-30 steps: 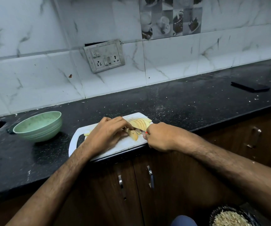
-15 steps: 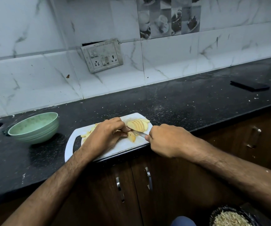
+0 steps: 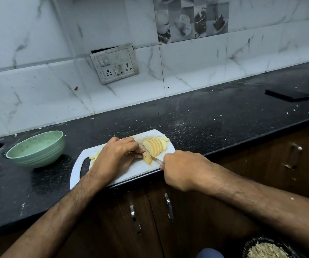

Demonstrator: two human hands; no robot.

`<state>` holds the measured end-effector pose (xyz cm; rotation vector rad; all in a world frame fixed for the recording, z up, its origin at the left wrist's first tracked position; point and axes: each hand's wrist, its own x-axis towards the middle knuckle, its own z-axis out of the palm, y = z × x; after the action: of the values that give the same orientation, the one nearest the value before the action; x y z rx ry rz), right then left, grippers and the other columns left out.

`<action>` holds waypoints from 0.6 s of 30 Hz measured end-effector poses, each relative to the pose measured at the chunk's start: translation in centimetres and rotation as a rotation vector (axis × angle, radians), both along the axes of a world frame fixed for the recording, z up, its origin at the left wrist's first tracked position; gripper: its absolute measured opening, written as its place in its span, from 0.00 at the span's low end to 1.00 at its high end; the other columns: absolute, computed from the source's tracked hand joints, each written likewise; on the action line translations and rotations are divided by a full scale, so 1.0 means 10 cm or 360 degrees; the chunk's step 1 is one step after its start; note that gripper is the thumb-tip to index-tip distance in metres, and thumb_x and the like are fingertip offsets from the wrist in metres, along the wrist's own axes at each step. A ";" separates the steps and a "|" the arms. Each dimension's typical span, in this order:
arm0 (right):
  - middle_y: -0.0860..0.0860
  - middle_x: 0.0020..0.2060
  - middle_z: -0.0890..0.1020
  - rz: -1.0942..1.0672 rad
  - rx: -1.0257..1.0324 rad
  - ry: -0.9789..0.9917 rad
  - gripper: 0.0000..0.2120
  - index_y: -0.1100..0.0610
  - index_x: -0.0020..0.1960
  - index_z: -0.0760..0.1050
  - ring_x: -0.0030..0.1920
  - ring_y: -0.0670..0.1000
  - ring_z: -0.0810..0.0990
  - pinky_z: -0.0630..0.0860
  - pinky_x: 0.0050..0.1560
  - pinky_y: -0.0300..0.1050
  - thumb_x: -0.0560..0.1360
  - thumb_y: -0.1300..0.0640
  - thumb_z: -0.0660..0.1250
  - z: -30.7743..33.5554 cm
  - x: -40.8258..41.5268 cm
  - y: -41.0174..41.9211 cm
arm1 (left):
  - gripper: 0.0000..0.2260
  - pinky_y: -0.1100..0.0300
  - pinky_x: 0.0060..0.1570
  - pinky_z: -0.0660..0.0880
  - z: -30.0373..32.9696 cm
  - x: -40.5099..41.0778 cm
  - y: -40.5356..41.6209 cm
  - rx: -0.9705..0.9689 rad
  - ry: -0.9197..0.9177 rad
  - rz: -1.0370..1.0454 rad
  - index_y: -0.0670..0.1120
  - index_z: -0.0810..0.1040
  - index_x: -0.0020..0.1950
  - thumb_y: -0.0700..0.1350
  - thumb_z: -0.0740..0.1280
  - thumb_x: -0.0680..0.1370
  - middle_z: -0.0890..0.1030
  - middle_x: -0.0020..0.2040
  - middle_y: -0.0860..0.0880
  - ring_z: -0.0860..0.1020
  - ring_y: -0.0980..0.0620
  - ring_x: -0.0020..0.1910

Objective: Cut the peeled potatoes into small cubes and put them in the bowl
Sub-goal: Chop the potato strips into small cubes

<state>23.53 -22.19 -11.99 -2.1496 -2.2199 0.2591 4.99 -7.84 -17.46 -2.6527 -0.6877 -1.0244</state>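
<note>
A: Potato end piece on white cutting board, pinned by left hand. Fingertips curled down onto it, thumb side close to the blade. Fan of cut slices lies just beyond, toward the wall.

B: Right hand?

A: Right hand wrapped round the knife handle, handle itself hidden in the fist. Knife blade runs between the slices and the held piece, touching or nearly touching the piece.

B: First risk?

A: Left fingertips. The remnant is small, so the holding fingers sit right beside the edge. A slip of the blade on wet potato would likely meet a finger.

B: Board?

A: Near corner overhangs the counter edge above the cabinet doors. Downward pressure at that corner could tip or skate it, I judge.

B: Bowl?

A: Green bowl well apart, to the left on the black counter. No cubes visible in it; inside looks bare, though the far wall hides part. Carrying pieces that far could drop some on the counter.

B: Anything else?

A: More pale pieces peek from under the left wrist, near the board's handle slot. Could be swept off. So far slices only, no cubes made, so the task is early.
</note>
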 end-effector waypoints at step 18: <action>0.55 0.55 0.79 0.0060 0.0173 -0.0115 0.12 0.55 0.59 0.73 0.53 0.58 0.79 0.67 0.44 0.49 0.82 0.52 0.55 -0.09 0.02 -0.08 | 0.06 0.47 0.40 0.73 0.01 -0.01 -0.05 -0.0025 -0.0045 0.0000 0.51 0.84 0.44 0.44 0.79 0.72 0.83 0.44 0.62 0.81 0.61 0.42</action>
<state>23.76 -23.03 -12.90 -2.0956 -2.2573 0.0607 4.86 -8.31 -17.34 -2.6563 -0.7042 -1.0633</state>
